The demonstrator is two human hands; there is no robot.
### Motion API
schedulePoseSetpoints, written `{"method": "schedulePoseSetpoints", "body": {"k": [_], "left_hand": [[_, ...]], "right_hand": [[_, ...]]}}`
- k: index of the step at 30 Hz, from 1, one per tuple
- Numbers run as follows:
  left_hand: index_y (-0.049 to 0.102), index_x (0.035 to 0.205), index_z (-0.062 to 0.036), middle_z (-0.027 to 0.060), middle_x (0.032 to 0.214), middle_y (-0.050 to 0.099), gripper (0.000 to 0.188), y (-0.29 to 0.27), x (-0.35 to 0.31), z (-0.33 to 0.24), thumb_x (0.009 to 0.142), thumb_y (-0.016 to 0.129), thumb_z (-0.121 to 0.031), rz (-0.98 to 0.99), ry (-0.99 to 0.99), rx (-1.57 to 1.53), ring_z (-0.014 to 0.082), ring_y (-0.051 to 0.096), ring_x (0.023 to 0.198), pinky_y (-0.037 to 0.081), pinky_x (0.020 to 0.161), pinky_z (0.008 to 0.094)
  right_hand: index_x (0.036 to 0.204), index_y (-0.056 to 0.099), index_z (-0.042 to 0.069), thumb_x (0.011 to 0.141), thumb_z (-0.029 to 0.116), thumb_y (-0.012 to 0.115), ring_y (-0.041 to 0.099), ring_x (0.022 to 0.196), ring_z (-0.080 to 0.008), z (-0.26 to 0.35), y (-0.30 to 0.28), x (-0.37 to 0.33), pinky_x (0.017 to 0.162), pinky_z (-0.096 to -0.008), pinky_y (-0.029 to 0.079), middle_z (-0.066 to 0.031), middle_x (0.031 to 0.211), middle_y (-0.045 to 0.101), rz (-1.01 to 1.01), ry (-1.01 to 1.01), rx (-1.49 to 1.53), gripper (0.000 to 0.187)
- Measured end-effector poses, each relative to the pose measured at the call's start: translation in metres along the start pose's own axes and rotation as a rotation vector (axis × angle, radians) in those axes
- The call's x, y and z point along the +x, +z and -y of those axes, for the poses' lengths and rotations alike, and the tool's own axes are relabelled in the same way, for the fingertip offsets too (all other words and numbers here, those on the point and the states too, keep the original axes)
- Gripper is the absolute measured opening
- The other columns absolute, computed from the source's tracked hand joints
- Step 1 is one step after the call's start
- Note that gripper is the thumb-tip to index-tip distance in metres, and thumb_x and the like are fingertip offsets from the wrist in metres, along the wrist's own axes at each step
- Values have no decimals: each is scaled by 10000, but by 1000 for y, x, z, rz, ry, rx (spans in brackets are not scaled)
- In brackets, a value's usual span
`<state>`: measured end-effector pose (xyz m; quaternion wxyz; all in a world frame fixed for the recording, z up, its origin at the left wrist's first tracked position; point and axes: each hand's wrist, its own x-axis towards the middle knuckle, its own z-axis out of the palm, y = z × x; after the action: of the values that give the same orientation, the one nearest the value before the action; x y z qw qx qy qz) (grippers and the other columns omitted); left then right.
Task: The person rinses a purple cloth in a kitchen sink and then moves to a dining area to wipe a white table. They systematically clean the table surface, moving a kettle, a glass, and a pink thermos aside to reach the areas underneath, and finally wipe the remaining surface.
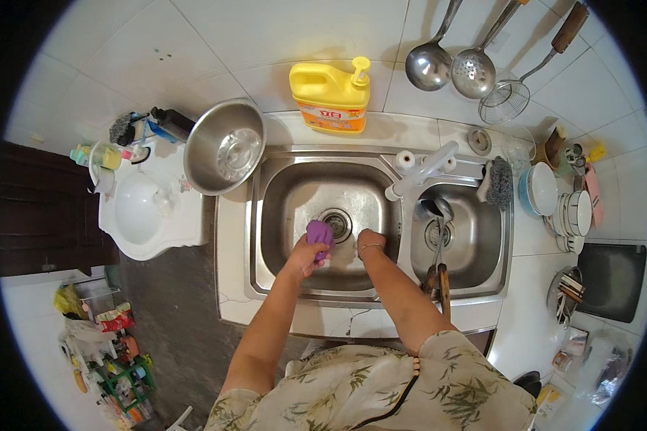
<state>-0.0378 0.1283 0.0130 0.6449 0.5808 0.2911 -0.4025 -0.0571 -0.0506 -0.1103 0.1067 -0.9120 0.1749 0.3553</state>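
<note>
My left hand (306, 254) grips a purple cloth (320, 234) low inside the left basin of a steel double sink (266, 215), just left of the drain (336, 222). My right hand (370, 241) is down in the same basin, fingers pressed to the sink floor right of the drain; a bangle sits on that wrist. What the right fingers touch is hidden. The white tap (423, 171) points over the divider between the basins.
A ladle and utensils (438, 248) lie in the right basin. A steel bowl (225, 147) leans at the sink's left corner. A yellow detergent jug (332, 95) stands behind. Hanging ladles (453, 66), stacked bowls (568, 208) and a scrubber (499, 182) are at right. A white washbasin (140, 208) is left.
</note>
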Motion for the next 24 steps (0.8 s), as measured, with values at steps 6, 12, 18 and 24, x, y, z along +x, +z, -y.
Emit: {"method": "schedulePoseSetpoints", "body": {"k": [6, 12, 18, 24], "left_hand": [[538, 1050, -82, 63, 853, 619, 271, -34, 12, 13, 797, 633, -50, 24, 29, -170, 160, 598, 640, 439, 432, 234], [548, 1058, -82, 77, 860, 622, 271, -41, 6, 13, 794, 603, -55, -6, 42, -275, 171, 593, 640, 447, 442, 233], [555, 1048, -58, 82, 852, 620, 249, -40, 7, 27, 803, 599, -59, 18, 26, -293, 175, 594, 647, 446, 445, 231], [552, 1029, -60, 77, 835, 618, 227, -29, -2, 36, 808, 602, -48, 31, 13, -350, 170, 602, 645, 449, 433, 237]], "right_hand": [[1036, 640, 47, 721, 263, 762, 639, 934, -298, -30, -21, 21, 832, -388, 510, -138, 1011, 666, -136, -243, 605, 400], [1036, 591, 89, 835, 294, 694, 616, 921, -240, -43, -86, -20, 804, -406, 539, -79, 1017, 623, 322, -137, 1692, 305], [1107, 516, 113, 859, 142, 641, 600, 939, -260, -23, -109, -47, 727, -345, 597, -142, 1156, 554, 679, -86, 2479, 280], [754, 432, 131, 931, 356, 550, 300, 409, -95, -16, -120, -55, 346, -216, 223, -36, 664, 501, 507, -130, 2108, 310]]}}
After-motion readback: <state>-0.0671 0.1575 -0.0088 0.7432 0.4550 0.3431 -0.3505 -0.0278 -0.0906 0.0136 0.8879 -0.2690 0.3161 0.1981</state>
